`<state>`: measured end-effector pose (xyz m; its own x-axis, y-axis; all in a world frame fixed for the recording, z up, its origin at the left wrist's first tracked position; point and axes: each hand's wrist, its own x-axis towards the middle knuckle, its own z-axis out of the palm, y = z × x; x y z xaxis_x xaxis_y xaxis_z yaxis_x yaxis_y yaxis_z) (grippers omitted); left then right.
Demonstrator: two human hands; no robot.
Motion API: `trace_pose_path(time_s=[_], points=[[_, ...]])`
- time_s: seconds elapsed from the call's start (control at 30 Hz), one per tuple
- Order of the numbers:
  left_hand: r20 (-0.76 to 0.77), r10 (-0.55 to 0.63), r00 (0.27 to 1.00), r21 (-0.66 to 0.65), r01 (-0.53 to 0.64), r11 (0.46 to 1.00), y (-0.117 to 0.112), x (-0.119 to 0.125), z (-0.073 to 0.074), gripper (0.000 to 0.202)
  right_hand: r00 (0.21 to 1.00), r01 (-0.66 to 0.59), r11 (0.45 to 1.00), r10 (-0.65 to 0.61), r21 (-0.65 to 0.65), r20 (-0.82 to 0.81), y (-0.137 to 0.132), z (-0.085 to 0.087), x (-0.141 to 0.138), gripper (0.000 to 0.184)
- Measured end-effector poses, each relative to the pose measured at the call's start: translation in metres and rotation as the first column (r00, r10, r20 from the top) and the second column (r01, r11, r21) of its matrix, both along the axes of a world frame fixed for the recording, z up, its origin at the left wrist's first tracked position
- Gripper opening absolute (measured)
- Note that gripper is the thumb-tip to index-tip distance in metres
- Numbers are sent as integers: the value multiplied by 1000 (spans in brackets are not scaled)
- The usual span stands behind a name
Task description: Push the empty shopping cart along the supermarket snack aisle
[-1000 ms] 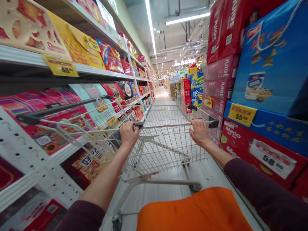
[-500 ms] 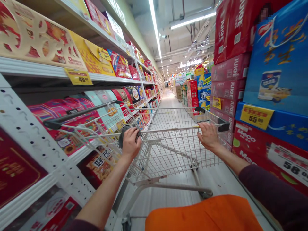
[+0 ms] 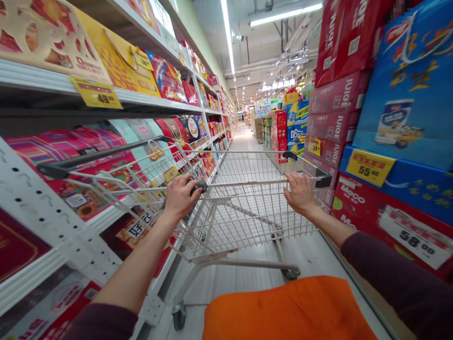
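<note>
In the head view, an unladen wire shopping cart stands sideways in front of me. My left hand is closed over its near top rail, together with a crumpled dark grey cloth that pokes out by the thumb. Most of that cloth is hidden under the palm. Farther right, my right hand has its fingers hooked over the same rail near the black corner piece. The black handle bar is at the cart's left end, close to the shelf.
White shelving with gift boxes lines the left side. Stacked red cartons and a blue gift box rise on the right, with a price card. The tiled aisle floor runs ahead between them. An orange garment covers my front.
The cart, shelves and stacks have shifted left in view. My left hand has slid left over the cloth, which now shows on its right side. My right hand keeps its place on the rail.
</note>
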<state>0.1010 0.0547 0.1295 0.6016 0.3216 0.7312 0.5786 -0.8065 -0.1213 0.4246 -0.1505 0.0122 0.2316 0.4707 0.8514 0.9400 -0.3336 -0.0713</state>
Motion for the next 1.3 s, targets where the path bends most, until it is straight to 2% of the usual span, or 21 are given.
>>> trace_pose_path(time_s=[0.1,0.2,0.33,0.47,0.53,0.67,0.83,1.03,1.3], points=[[31,18,999,60,-20,998,3,5,-12,29,987,-124,988,133,-96,90,16,17,-28,48],[36,-3,999,93,0,996,9,7,-17,33,967,-222,959,240,-174,86,39,32,-63,48],[-4,-5,1000,119,6,993,29,-18,-11,32,975,-211,964,219,-159,36,51,34,-83,49],[82,99,992,136,-110,985,55,-59,-6,30,978,-187,973,198,-137,68,44,26,-73,46],[133,138,981,131,-155,979,62,-70,-6,31,979,-176,976,188,-130,83,42,23,-67,46],[188,173,967,109,-196,975,65,-74,-7,32,980,-159,979,172,-125,103,43,21,-62,47],[78,143,987,73,-149,986,68,-76,1,32,980,-146,979,163,-139,117,46,21,-57,47],[126,217,968,-10,-217,976,64,-59,0,31,986,-125,980,140,-155,92,47,21,-50,49],[51,236,971,-127,-228,965,54,-25,-1,27,983,-146,971,164,-187,85,51,24,-32,50]])
